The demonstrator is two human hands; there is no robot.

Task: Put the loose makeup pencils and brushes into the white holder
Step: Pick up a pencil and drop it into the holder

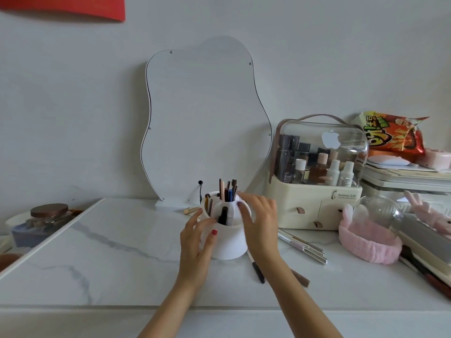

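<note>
The white holder (pixel 230 240) stands upright in the middle of the marble tabletop, with several pencils and brushes (pixel 228 190) sticking up from its compartments. My left hand (pixel 197 236) wraps its left side, thumb across the front. My right hand (pixel 260 222) rests against its right side with fingers spread over the rim. To the right of the holder several silver-capped pencils (pixel 303 246) lie loose on the table. A white-handled brush with a black end (pixel 256 268) and a brown pencil (pixel 301 279) lie partly hidden by my right forearm.
A wavy mirror (pixel 207 123) leans on the wall behind. A cream cosmetics organiser (pixel 314 201) with a clear lid stands at right, with a pink headband (pixel 368 242), a glass dome and a snack bag nearby. A lidded jar (pixel 48 213) sits far left.
</note>
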